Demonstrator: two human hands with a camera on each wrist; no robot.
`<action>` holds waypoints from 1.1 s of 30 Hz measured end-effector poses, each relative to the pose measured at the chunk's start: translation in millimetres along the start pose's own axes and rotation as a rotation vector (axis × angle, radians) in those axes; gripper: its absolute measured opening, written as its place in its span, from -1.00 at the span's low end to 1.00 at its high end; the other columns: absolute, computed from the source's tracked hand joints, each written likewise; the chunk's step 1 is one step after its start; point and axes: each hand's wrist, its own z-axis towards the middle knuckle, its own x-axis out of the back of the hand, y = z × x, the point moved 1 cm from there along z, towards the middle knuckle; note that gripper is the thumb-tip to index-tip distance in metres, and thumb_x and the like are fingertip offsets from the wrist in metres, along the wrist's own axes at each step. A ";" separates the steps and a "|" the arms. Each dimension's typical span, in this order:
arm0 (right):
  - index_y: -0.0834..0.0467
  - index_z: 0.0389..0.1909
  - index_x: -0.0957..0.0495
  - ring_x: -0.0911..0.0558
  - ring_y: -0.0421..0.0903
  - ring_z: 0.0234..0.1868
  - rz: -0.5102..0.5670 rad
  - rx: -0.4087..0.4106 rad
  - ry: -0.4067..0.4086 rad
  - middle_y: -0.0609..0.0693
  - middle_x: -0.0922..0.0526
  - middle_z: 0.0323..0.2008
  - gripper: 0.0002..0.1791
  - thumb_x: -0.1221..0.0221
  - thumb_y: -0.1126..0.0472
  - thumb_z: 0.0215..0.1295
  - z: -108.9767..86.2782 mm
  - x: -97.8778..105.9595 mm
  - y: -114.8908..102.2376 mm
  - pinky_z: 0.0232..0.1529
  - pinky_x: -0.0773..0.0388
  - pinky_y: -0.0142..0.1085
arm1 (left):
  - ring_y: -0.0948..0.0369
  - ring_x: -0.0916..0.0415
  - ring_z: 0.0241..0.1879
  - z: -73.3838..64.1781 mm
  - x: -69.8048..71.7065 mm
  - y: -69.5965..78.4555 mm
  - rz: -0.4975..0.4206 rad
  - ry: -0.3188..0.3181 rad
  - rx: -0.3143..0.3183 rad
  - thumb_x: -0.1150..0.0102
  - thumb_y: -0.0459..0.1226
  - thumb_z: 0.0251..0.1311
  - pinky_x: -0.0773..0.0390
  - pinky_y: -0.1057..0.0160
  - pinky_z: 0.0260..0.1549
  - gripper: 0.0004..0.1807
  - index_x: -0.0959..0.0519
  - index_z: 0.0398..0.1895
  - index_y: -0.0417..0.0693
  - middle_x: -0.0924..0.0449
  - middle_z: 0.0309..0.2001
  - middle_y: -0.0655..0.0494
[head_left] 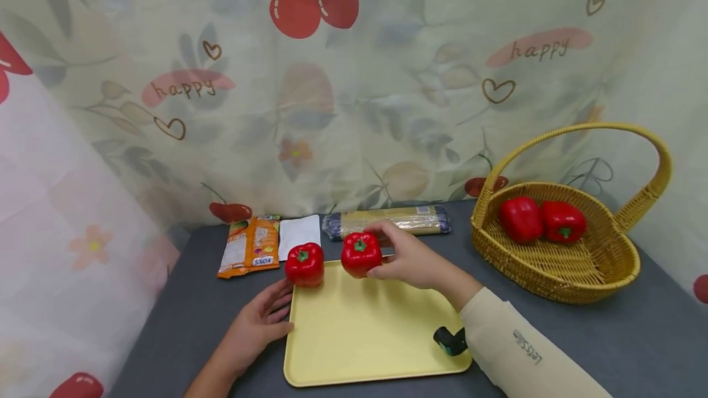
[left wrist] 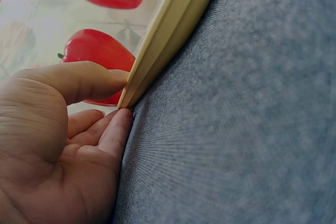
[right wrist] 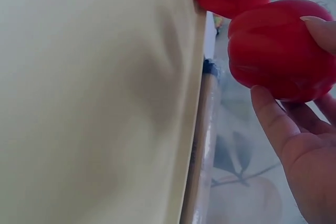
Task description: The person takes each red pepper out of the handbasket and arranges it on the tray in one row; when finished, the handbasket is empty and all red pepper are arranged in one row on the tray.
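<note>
A red bell pepper with a green stem is held in my right hand, thumb and fingers around its side. It hangs over the far part of the yellow tray; the right wrist view shows the tray's bare surface beside the held pepper. Another red bell pepper sits at the tray's far left corner. My left hand is at the tray's left edge. In the left wrist view its thumb and fingertips pinch the rim, close against the grey cloth.
On the right stands a wicker basket with a tall handle and two red bell peppers inside. Behind the tray lie an orange packet, a white packet and a wrapped bundle. A black object shows by the right sleeve.
</note>
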 end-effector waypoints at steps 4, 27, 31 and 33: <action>0.24 0.51 -0.35 -0.51 0.25 0.39 -0.024 -0.035 -0.008 0.13 -0.51 0.35 -0.20 -0.50 0.37 0.30 9.9 -6.9 4.0 0.22 -0.69 -0.04 | -0.11 -0.38 0.49 -0.1 -0.3 -0.3 -0.009 -0.002 0.000 -0.44 -0.62 0.20 -0.54 0.10 0.32 -0.06 -0.30 0.66 -0.22 -0.34 0.58 -0.17; 0.13 0.51 -0.39 -0.48 0.22 0.47 0.058 -0.140 0.000 0.08 -0.52 0.41 -0.17 -0.55 0.36 0.27 35.6 -28.9 23.6 0.41 -0.51 0.10 | -0.11 -0.39 0.49 0.0 -0.3 0.2 -0.008 0.002 0.009 -0.45 -0.61 0.20 -0.54 0.10 0.32 -0.05 -0.28 0.66 -0.23 -0.34 0.57 -0.19; 0.13 0.52 -0.38 -0.48 0.23 0.47 0.056 -0.135 0.001 0.08 -0.52 0.41 -0.16 -0.55 0.36 0.27 36.4 -30.8 22.8 0.41 -0.50 0.11 | -0.11 -0.39 0.49 0.0 -0.1 0.2 -0.009 0.002 0.015 -0.45 -0.61 0.19 -0.54 0.10 0.32 -0.05 -0.29 0.66 -0.22 -0.34 0.58 -0.18; 0.14 0.54 -0.37 -0.48 0.23 0.47 0.058 -0.138 0.002 0.07 -0.51 0.42 -0.14 -0.55 0.36 0.27 36.6 -31.5 23.0 0.41 -0.50 0.10 | -0.11 -0.39 0.49 -0.1 -0.1 0.2 -0.008 0.001 0.014 -0.45 -0.61 0.19 -0.54 0.10 0.32 -0.05 -0.29 0.66 -0.23 -0.34 0.58 -0.18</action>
